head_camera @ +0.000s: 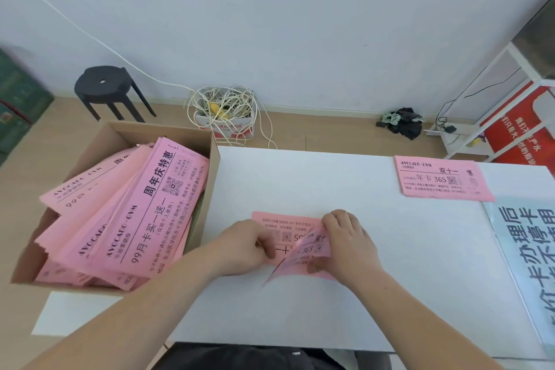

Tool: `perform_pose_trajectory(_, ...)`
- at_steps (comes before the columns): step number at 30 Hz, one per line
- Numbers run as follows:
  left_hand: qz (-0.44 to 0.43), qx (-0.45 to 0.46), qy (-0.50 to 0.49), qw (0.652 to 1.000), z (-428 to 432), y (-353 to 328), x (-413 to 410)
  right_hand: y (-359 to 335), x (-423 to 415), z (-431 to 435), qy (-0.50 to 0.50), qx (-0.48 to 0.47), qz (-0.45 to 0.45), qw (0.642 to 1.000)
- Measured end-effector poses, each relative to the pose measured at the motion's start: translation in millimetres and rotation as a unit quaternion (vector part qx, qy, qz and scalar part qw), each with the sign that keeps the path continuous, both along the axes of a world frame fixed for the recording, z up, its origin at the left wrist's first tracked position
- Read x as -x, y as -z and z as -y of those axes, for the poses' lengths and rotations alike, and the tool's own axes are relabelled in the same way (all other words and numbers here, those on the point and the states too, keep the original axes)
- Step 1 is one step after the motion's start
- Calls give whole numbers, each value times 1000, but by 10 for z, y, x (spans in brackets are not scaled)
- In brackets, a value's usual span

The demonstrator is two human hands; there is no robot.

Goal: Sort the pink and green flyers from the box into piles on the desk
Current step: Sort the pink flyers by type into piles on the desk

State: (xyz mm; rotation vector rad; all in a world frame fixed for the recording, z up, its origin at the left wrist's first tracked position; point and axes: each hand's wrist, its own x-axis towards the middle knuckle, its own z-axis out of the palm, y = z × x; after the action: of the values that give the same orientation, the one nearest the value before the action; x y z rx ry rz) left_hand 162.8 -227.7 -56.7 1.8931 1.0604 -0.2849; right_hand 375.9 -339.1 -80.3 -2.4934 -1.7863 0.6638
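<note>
A cardboard box [210,144] at the left of the white desk [345,294] is full of pink flyers [144,213]; a sliver of green paper shows at its right inner wall. A small pile of pink flyers [441,180] lies at the desk's far right. In the desk's middle lies a thin batch of pink flyers [282,221]. My left hand [243,245] presses on its left part. My right hand [351,240] pinches the top sheet and peels its corner up and over.
A large pale blue printed sheet [522,255] lies along the desk's right edge. On the floor behind stand a black stool [105,84], a bag of tangled white cable [225,111], a white rack with red banners [516,129] and dark clutter [402,122].
</note>
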Motion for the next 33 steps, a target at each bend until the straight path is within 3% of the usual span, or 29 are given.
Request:
perform_pose_trajectory(3,63,1,-267,962,32,48,-24,11,-14,40,4,-14,-17,1000)
perform_pose_trajectory(6,164,179,-357,902,71,-49,-61,-14,-24,33,8,-18,-24,1000)
perform_pose_trajectory(7,168,235,-345,893,84,-94,-61,-32,-24,21,11,-15,-24,1000)
perform_pose_trajectory(9,145,246,-270,920,129,-172,-42,-61,-18,-3,22,-7,-26,999)
perform_pose_trajectory(13,124,92,-178,972,164,-74,12,-69,16,7,39,0,-35,999)
perform_pose_trajectory(15,130,78,-190,970,144,-54,36,-74,46,3,30,3,-16,999)
perform_pose_trajectory(19,134,171,-176,960,196,-117,98,-89,75,-43,28,5,7,1000)
perform_pose_trajectory(23,143,52,-165,974,275,74,208,-112,74,-38,45,0,9,999)
perform_pose_trajectory(27,187,52,-229,954,229,79,175,-191,214,-22,-27,-13,74,997)
perform_pose_trajectory(29,216,63,-254,940,221,13,98,-164,286,-23,-46,-20,25,998)
perform_pose_trajectory(33,227,74,-273,932,254,-13,42,15,188,56,69,-33,-131,988)
